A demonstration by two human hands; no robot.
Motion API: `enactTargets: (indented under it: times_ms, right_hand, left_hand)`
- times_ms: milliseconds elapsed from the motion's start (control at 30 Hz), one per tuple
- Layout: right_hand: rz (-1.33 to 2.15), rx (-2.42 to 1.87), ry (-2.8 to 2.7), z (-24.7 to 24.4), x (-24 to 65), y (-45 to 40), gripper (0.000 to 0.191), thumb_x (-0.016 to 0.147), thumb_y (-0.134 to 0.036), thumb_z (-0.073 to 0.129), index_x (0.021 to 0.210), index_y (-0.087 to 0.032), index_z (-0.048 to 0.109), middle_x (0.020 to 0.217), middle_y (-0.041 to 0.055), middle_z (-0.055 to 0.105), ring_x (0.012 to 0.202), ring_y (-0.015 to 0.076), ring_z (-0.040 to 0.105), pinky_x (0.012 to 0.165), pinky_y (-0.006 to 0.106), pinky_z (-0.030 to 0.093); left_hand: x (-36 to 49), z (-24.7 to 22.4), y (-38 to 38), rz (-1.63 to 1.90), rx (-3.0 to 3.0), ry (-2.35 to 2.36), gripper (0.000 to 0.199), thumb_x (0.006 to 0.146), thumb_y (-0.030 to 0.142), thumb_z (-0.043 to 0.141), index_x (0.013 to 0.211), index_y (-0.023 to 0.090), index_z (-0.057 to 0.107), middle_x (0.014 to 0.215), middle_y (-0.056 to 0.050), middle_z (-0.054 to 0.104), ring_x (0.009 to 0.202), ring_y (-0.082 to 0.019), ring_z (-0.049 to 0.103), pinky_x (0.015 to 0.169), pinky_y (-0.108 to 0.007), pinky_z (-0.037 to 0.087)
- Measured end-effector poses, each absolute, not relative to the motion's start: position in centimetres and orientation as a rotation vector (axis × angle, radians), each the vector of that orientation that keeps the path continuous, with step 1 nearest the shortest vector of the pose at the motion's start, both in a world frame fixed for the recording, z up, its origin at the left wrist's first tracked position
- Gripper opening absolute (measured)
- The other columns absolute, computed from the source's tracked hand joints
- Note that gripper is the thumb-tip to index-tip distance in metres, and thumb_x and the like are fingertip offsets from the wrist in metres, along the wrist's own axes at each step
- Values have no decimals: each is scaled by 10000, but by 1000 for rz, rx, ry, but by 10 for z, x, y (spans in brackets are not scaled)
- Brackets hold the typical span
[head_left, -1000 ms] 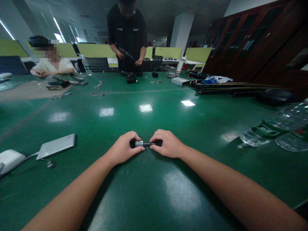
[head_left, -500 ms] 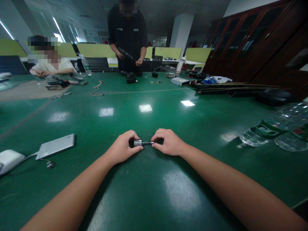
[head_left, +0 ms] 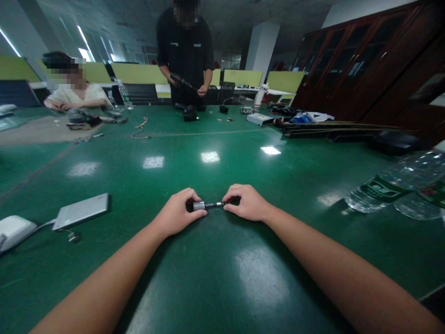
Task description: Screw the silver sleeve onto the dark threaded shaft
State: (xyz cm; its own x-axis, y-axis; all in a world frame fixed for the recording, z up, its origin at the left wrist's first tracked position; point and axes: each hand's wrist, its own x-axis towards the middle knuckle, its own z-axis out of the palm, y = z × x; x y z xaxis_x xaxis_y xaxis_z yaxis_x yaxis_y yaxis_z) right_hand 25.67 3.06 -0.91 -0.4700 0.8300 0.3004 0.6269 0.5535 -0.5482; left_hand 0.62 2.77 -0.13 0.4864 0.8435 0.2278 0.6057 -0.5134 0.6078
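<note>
Low above the green table (head_left: 208, 260), or resting on it, is a small tool-like part: a silver cylinder (head_left: 198, 205) with a thin dark metal rod (head_left: 212, 204) running out to the right. My left hand (head_left: 181, 208) pinches the cylinder between thumb and fingers. The rod's right end looks ribbed like a spring or a thread, and my right hand (head_left: 246, 202) is closed on it with thumb and fingertips. Which of the two, I cannot make out.
At left lie a silver power bank (head_left: 81, 211) and a white charger (head_left: 15, 232). Clear plastic bottles (head_left: 378, 190) stand at right. Across the table, one person (head_left: 184, 55) holds a power drill (head_left: 182, 81); another person (head_left: 78, 95) sits at far left. Dark strips (head_left: 320, 129) lie back right.
My right hand has slid slightly right along the rod, baring more of it and its ribbed end. My left hand stays on the cylinder.
</note>
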Motion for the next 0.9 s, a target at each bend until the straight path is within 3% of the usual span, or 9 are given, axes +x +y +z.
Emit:
enactTargets:
  times_ms: [467, 633, 900]
  right_hand:
    - [555, -1190, -2198, -13, 247, 31, 135, 772, -165, 755, 902, -199, 769, 866, 37, 739, 821, 163, 651, 775, 291, 489]
    - [533, -1203, -2209, -11, 248, 30, 89, 773, -221, 776, 861, -209, 778, 812, 30, 728, 769, 153, 641, 711, 270, 470]
    - [458, -980, -2345, -11, 228, 18, 119, 833, -226, 724, 938, -179, 759, 860, 55, 745, 832, 176, 636, 768, 293, 479]
  left_hand:
    - [5, -2, 28, 753, 2283, 1130, 282, 700, 296, 821, 835, 172, 606, 850, -12, 633, 780, -178, 589, 705, -289, 438]
    - [5, -2, 28, 745, 2257, 1170, 262, 703, 297, 817, 838, 173, 630, 845, -14, 656, 772, -179, 602, 699, -290, 449]
    - [8, -3, 25, 745, 2307, 1031, 215, 732, 273, 789, 828, 178, 622, 860, -15, 656, 797, -173, 610, 723, -284, 462]
